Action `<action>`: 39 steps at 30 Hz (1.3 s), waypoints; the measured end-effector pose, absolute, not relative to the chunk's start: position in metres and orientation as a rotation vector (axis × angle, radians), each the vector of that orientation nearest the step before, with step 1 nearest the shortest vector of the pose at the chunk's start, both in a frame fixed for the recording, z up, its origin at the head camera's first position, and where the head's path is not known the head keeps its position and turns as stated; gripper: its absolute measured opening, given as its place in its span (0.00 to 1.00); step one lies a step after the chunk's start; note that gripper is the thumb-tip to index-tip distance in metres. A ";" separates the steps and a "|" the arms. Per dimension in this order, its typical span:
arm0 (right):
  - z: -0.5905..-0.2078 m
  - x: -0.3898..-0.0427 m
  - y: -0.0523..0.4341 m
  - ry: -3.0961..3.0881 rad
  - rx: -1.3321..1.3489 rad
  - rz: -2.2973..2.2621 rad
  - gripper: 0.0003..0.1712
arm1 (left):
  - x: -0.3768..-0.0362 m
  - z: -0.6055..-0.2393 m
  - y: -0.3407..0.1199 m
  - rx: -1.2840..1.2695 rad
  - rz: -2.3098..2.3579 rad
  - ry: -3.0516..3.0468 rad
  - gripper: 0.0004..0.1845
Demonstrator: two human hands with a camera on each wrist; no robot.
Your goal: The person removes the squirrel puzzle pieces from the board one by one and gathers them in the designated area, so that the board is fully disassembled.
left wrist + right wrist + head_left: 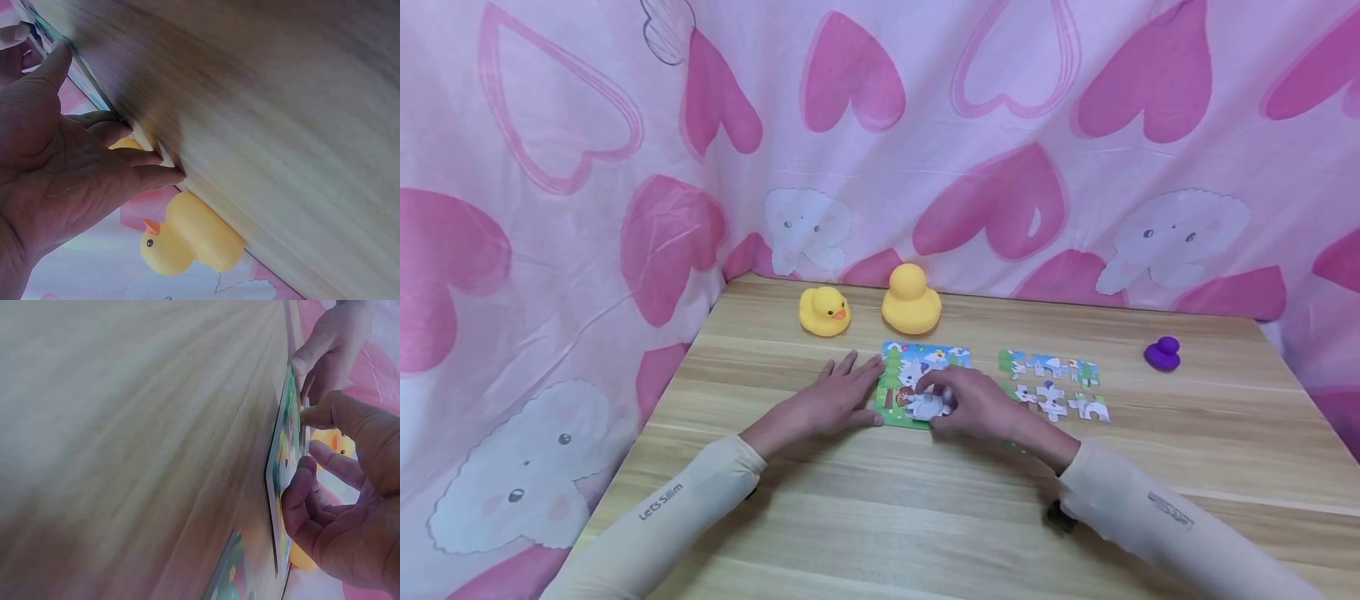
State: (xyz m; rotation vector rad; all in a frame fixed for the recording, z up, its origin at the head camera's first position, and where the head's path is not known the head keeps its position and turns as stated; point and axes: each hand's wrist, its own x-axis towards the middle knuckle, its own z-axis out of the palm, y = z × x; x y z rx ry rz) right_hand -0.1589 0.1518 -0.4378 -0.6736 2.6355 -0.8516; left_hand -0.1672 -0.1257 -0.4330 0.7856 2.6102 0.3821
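Note:
A jigsaw puzzle board (891, 407) with a cartoon animal picture lies flat on the wooden table. My left hand (831, 400) rests along its left edge, fingers spread and thumb at the near corner; the left wrist view also shows those spread fingertips (170, 175) down on the tabletop. Over the board's lower middle, my right hand (973, 404) pinches a pale grey puzzle piece (929, 406) between thumb and fingers. The right wrist view has this piece edge-on, close to the board's face. Parts of the board are hidden under the right hand.
Several loose puzzle pieces (1051, 400) lie in rows right of the board, some covered by the right forearm. Behind stand a small yellow duck (824, 312) and a larger yellow duck (911, 302). A purple duck (1162, 355) sits far right. A pink heart-patterned curtain (880, 167) surrounds the table.

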 end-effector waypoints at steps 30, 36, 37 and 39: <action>-0.441 -0.093 0.297 2.986 -0.607 -0.710 0.35 | -0.167 -0.434 -0.126 0.777 0.369 2.611 0.48; -0.448 -0.085 0.316 3.012 -0.678 -0.678 0.34 | -0.167 -0.435 -0.126 0.782 0.368 2.610 0.48; -0.448 -0.084 0.318 3.010 -0.684 -0.675 0.33 | -0.167 -0.435 -0.126 0.783 0.368 2.611 0.48; -0.449 -0.083 0.320 2.998 -0.688 -0.666 0.33 | -0.167 -0.434 -0.126 0.782 0.365 2.613 0.48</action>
